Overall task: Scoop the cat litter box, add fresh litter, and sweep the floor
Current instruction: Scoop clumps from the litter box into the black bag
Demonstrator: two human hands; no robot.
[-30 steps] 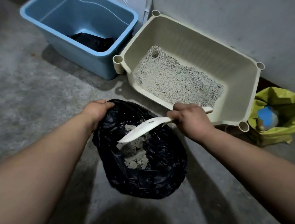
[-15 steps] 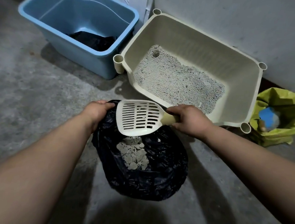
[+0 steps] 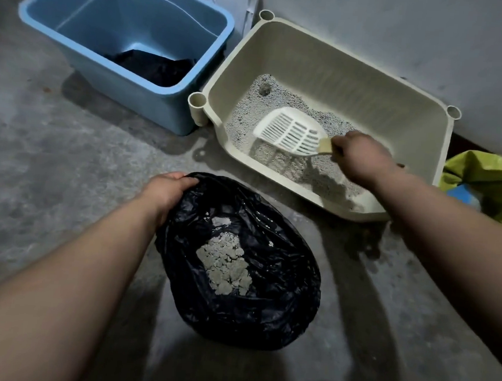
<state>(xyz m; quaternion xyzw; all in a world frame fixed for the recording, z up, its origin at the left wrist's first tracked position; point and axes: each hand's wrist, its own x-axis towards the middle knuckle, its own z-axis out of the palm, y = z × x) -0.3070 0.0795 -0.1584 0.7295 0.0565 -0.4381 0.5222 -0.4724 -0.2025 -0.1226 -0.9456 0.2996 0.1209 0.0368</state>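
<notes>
A beige litter box (image 3: 358,75) stands against the wall with grey litter (image 3: 280,102) spread over its floor. My right hand (image 3: 363,157) grips the handle of a white slotted scoop (image 3: 290,131), whose empty blade hovers flat just above the litter inside the box. On the concrete floor in front lies an open black rubbish bag (image 3: 279,307) with a heap of grey litter clumps (image 3: 226,263) at its bottom. My left hand (image 3: 165,189) pinches the bag's upper left rim and holds it open.
A light blue plastic bin (image 3: 125,90) with something dark inside stands left of the litter box, a white lid behind it. A yellow-green bag (image 3: 491,176) with a blue item in it sits at the right. Grey wall behind.
My right hand has carried the scoop from over the black bag, where it tipped out clumps, up and right into the litter box. The left hand stays on the bag's rim.
</notes>
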